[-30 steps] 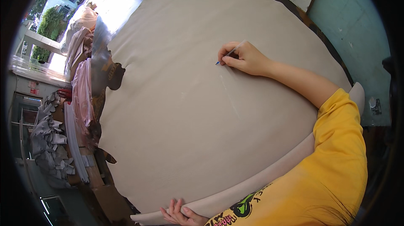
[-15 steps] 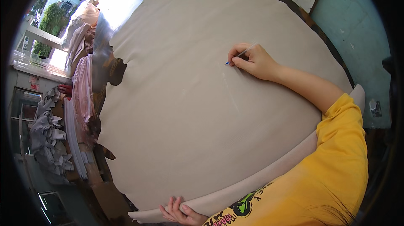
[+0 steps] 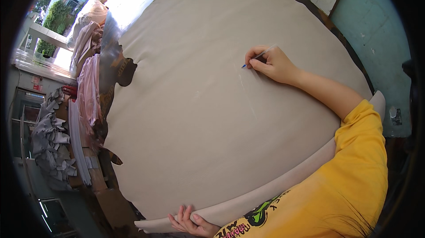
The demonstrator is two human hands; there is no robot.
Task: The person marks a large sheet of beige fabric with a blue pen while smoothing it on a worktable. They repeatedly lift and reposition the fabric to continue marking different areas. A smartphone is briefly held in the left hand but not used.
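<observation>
Near the front edge of the tabletop (image 3: 125, 73), a beige sheet (image 3: 195, 122) is touched by the loosely spread left hand (image 3: 193, 224); a pen (image 3: 268, 50) is pinched by the right hand (image 3: 276, 66).

The big sheet (image 3: 186, 140) is beige with a thin white line (image 3: 243, 86). Over it, the pen (image 3: 267, 50) is clear and blue. Left of the sheet is pink wrap (image 3: 89, 83); right, a blue-green wall (image 3: 372, 38). The shirt (image 3: 354, 167) by its near edge is yellow with a green, pink and black picture (image 3: 261, 213).
</observation>
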